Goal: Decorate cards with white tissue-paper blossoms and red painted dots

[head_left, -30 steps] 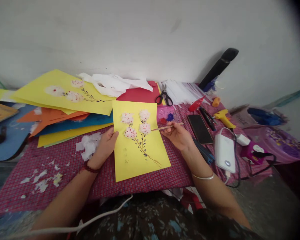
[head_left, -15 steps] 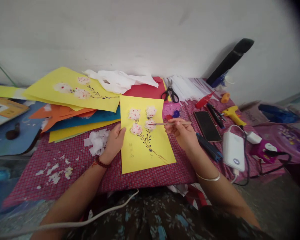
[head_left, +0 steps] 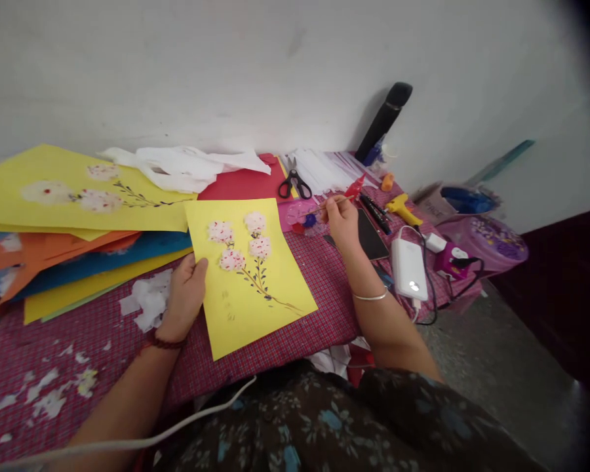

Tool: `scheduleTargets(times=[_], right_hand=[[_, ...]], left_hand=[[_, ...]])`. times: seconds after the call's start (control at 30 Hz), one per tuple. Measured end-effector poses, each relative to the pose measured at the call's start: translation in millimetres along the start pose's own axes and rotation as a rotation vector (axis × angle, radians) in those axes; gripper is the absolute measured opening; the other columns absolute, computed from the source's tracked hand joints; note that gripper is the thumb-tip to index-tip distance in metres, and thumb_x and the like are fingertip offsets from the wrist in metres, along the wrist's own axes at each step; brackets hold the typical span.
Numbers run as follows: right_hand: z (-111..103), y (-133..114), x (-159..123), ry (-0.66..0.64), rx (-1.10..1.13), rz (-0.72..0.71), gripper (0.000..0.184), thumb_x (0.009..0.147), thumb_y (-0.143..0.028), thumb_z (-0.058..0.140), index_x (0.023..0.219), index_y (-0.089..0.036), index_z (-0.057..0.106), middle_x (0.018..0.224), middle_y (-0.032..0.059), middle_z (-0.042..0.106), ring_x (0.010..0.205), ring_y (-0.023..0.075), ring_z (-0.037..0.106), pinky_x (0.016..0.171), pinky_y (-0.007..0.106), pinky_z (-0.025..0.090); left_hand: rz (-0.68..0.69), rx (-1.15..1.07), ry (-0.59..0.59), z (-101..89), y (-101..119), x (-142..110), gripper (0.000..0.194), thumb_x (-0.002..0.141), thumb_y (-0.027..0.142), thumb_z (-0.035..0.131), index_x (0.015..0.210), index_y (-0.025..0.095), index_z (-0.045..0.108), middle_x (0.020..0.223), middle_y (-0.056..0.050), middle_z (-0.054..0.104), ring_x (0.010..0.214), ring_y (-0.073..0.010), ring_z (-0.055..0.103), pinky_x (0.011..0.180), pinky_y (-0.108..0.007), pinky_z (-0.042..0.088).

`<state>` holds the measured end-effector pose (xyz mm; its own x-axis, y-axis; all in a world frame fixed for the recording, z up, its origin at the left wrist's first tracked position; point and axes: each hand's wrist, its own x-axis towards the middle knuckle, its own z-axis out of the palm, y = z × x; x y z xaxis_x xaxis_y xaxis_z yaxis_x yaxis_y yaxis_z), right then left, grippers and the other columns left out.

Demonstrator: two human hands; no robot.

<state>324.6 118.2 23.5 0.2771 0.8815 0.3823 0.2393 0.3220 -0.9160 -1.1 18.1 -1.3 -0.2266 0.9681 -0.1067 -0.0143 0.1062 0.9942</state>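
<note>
One yellow flower sheet (head_left: 248,288), near the front edge of the surface (head_left: 327,288), long axis roughly front-to-back, left side gripped by fingers of the left hand (head_left: 185,295); one slim brush (head_left: 316,210), pinched in the right hand (head_left: 341,223), tip leftward at the pink palette (head_left: 294,211).

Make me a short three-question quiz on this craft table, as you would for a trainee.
1. True or false: the left hand is holding the black scissors.

2. The right hand holds:
a) a yellow glue gun
b) a thin brush
c) a phone

3. How many pale flower heads are on the yellow sheet between the two hands?

Key:
1. False; it grips that sheet's edge.
2. b
3. Four
</note>
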Motion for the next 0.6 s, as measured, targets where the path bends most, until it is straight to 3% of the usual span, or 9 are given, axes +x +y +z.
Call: scheduleTargets(times=[0.37, 0.47, 0.6], right_hand=[[0.3, 21.6, -9.5, -0.065, -0.077, 0.033, 0.036, 0.09, -0.054, 0.058, 0.081, -0.019, 0.058, 0.058, -0.0041, 0.057, 0.051, 0.0098, 0.054, 0.053, 0.025, 0.041], [0.0, 16.2, -11.1, -0.089, -0.074, 0.04, 0.036, 0.089, -0.054, 0.061, 0.08, -0.019, 0.059, 0.057, -0.0047, 0.058, 0.05, 0.0093, 0.053, 0.053, 0.025, 0.042], [0.8, -8.6, -18.5, -0.014, 0.056, -0.018, 0.036, 0.089, -0.054, 0.063, 0.076, -0.02, 0.059, 0.056, -0.0043, 0.058, 0.05, 0.0092, 0.053, 0.052, 0.025, 0.043]], left_hand=[[-0.039, -0.086, -0.014, 0.6, 1.1, 2.4, 0.036, 0.076, 0.041, 0.071, 0.101, 0.017, 0.066, 0.093, -0.008, 0.076, 0.079, -0.0262, 0.072, 0.062, -0.034, 0.058], [-0.022, -0.063, -0.015, 0.9, 0.7, 1.5, 0.036, 0.078, 0.041, 0.069, 0.103, 0.016, 0.066, 0.094, -0.007, 0.076, 0.078, -0.0244, 0.071, 0.062, -0.033, 0.056], [0.044, 0.0, -0.029, 1.8, -1.2, 0.8, 0.036, 0.079, 0.041, 0.07, 0.103, 0.015, 0.067, 0.1, -0.009, 0.075, 0.08, -0.0229, 0.069, 0.063, -0.031, 0.054]])
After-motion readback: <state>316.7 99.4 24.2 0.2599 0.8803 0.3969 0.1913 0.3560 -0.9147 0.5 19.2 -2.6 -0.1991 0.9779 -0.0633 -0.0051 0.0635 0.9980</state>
